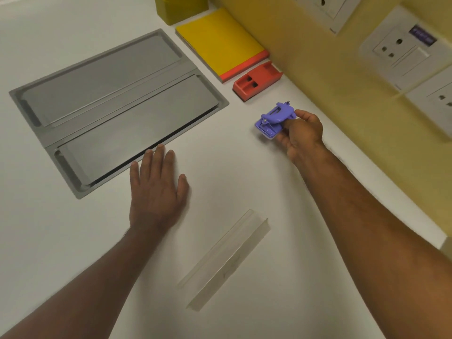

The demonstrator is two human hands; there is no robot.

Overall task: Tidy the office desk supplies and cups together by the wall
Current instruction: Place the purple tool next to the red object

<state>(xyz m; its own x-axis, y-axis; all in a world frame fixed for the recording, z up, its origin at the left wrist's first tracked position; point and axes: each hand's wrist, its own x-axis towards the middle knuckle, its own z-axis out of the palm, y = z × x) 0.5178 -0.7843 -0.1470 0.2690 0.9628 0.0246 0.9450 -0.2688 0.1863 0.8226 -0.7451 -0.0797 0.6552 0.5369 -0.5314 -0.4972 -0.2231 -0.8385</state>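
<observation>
My right hand grips a small purple hole punch just above the white desk, close to the yellow wall. Further along the wall lie a red whiteboard eraser, a yellow notepad with a red spine and a yellow-green box, all in a row. My left hand rests flat on the desk with its fingers straight, their tips at the edge of the grey cable hatch. A clear plastic sign holder lies on the desk between my forearms.
A grey metal cable hatch with two flaps is set into the white desk at the left. Several wall sockets sit on the yellow wall at the right.
</observation>
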